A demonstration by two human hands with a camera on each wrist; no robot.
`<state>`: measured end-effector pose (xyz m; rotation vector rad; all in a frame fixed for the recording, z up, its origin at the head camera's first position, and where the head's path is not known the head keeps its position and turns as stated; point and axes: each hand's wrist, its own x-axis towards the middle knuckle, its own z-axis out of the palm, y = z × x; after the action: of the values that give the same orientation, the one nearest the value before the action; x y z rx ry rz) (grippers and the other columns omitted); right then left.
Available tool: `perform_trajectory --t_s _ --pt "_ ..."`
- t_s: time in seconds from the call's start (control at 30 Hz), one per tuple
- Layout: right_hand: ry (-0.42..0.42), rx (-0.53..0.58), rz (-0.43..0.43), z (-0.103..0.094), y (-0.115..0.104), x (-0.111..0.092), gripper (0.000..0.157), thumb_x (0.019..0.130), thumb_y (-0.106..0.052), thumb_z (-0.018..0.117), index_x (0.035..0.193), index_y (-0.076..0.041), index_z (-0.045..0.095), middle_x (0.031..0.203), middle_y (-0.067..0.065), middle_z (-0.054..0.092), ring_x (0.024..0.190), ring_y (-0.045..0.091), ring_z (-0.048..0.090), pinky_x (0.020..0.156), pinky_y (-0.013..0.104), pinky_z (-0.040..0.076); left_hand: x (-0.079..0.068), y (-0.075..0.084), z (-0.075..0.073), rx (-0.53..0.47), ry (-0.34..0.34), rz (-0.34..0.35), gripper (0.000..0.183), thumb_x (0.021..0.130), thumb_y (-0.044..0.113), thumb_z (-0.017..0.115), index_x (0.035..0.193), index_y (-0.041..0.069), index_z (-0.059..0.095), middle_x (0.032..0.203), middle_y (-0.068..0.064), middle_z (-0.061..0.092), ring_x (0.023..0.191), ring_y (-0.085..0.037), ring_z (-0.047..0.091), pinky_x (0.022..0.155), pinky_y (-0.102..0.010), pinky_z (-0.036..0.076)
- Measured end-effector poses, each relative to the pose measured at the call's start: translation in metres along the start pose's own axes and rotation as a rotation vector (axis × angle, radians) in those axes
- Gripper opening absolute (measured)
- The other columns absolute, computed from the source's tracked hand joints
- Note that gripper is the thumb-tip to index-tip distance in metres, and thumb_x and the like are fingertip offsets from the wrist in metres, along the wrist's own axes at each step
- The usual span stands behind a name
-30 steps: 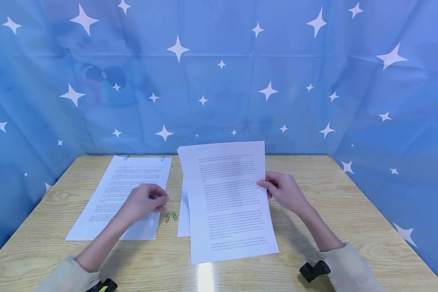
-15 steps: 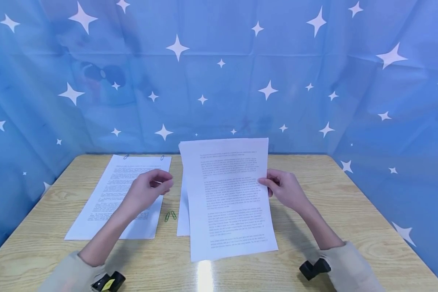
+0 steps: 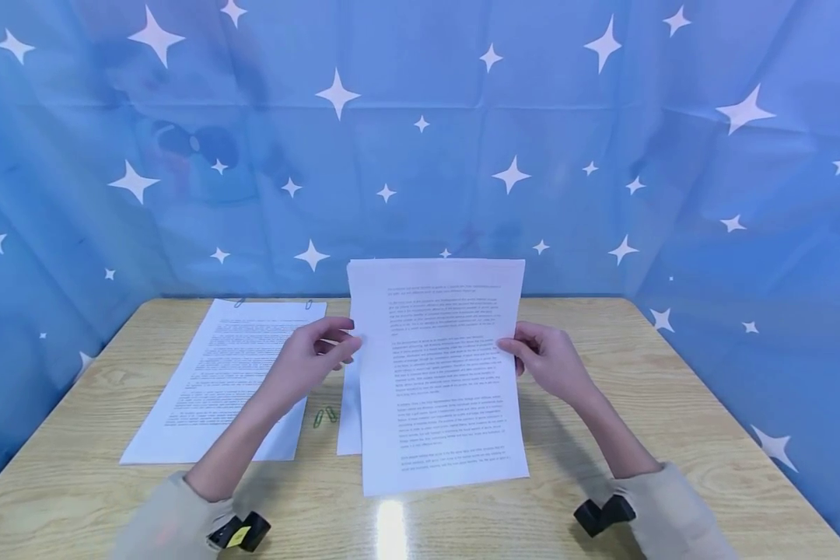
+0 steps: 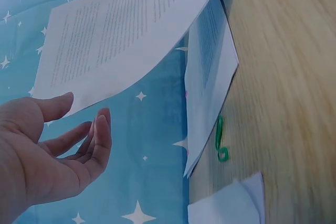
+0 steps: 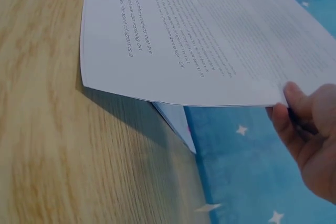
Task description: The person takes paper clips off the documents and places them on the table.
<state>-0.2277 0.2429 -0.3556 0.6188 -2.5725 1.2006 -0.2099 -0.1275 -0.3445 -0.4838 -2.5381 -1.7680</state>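
My right hand [image 3: 549,359] pinches the right edge of a few printed sheets of paper [image 3: 441,373], thumb in front and fingers behind. The sheets stand tilted above the table, text facing me. At their left edge is my left hand [image 3: 313,359], thumb and fingers parted; in the left wrist view the thumb [image 4: 59,106] overlaps the paper's edge while the fingers [image 4: 102,135] stay apart below it. Behind the raised sheets, more paper [image 3: 350,424] lies on the table, mostly hidden. Two green paper clips [image 3: 325,417] lie just left of it.
To the left lies a stack of printed pages [image 3: 203,381] with two blue paper clips [image 3: 309,304] on its top edge. The wooden table [image 3: 644,420] ends at a blue curtain [image 3: 420,179] with white stars.
My left hand has moved right and up, from over the left stack to the left edge of the held sheets. The right hand has raised the sheets slightly and straightened them.
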Motion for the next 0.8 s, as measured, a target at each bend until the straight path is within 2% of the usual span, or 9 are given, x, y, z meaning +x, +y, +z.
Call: perform_trajectory --t_s 0.1,0.27,0.4,0.53,0.63,0.8 --pt "0.006 0.027 0.005 -0.002 -0.002 0.000 0.008 0.099 -0.009 0.066 0.099 -0.003 0.072 0.069 0.003 0.063 0.053 0.014 0.053 0.044 0.025 0.036 0.005 0.002 0.005 0.004 -0.014 0.002 0.041 0.100 0.026 0.067 0.130 -0.001 0.060 0.110 -0.014 0.067 0.090 -0.028 0.069 0.085 -0.049 0.056" --pt "0.015 0.059 0.012 -0.005 -0.004 0.000 0.010 0.099 -0.010 0.066 0.102 -0.002 0.072 0.070 0.005 0.064 0.054 0.015 0.054 0.044 0.025 0.035 0.011 0.005 0.011 0.007 -0.038 0.010 0.024 0.100 0.026 0.067 0.107 0.003 0.065 0.095 -0.011 0.068 0.085 -0.035 0.068 0.078 -0.049 0.056" --pt "0.021 0.070 0.021 -0.006 -0.003 0.000 0.012 0.099 -0.010 0.065 0.106 -0.001 0.071 0.073 0.006 0.066 0.055 0.015 0.055 0.044 0.025 0.037 0.013 0.006 0.014 0.020 -0.041 0.025 0.021 0.100 0.024 0.067 0.102 0.003 0.066 0.082 -0.009 0.066 0.081 -0.038 0.066 0.069 -0.038 0.053" --pt "0.028 0.082 0.030 -0.008 -0.001 0.001 0.013 0.100 -0.011 0.065 0.107 -0.001 0.071 0.075 0.007 0.068 0.054 0.017 0.055 0.043 0.026 0.036 0.015 0.006 0.015 0.013 -0.049 0.012 0.021 0.100 0.022 0.066 0.092 0.003 0.066 0.072 -0.008 0.062 0.077 -0.039 0.063 0.060 -0.029 0.045" --pt "0.042 0.085 0.033 -0.008 0.001 0.001 0.012 0.100 -0.011 0.064 0.106 -0.002 0.070 0.075 0.006 0.069 0.054 0.017 0.054 0.042 0.026 0.035 0.015 0.007 0.016 0.005 -0.067 -0.003 0.024 0.100 0.021 0.066 0.085 0.003 0.064 0.069 -0.007 0.060 0.073 -0.035 0.063 0.058 -0.028 0.042" --pt "0.072 0.104 0.028 -0.011 0.002 0.001 0.012 0.100 -0.010 0.064 0.104 0.000 0.070 0.074 0.008 0.068 0.054 0.016 0.053 0.043 0.026 0.037 0.015 0.006 0.017 0.011 -0.103 0.006 0.026 0.100 0.021 0.066 0.081 0.003 0.062 0.069 -0.007 0.061 0.069 -0.024 0.062 0.061 -0.030 0.045"
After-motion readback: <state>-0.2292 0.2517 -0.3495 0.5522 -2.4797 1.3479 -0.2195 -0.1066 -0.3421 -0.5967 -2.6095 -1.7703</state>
